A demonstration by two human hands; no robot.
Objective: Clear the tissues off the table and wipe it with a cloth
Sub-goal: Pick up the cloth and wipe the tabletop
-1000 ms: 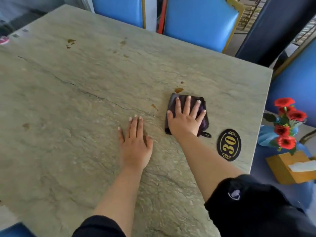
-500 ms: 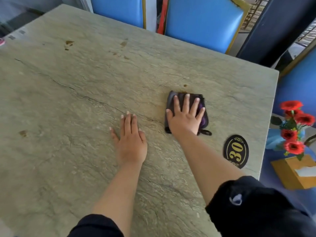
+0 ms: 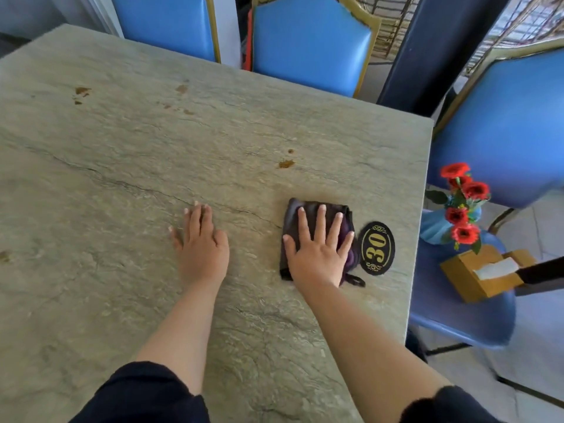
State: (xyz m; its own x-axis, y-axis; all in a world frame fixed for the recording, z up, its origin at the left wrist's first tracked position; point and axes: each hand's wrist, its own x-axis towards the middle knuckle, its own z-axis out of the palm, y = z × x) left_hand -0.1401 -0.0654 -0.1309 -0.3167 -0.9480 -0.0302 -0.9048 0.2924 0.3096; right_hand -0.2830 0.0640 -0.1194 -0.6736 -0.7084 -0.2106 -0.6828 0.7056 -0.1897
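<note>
We see the dark cloth [image 3: 317, 236] has slid nearer and rightward, now just beside the black oval plaque [image 3: 377, 248] reading "30" in gold; our right hand [image 3: 317, 251] presses it flat-fingered, our left hand [image 3: 201, 244] lying flat on the worktop [image 3: 152, 154], brown stain [image 3: 286, 163] uncovered beyond.

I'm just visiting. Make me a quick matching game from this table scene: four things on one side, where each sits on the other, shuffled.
Things:
1. cloth
2. left hand
3. tissue box
4. number plaque

Places:
A. on the blue chair seat
B. flat on bare tabletop
C. under the right hand
D. near the table's right edge, beside the cloth

Pairs: 1-C, 2-B, 3-A, 4-D
</note>
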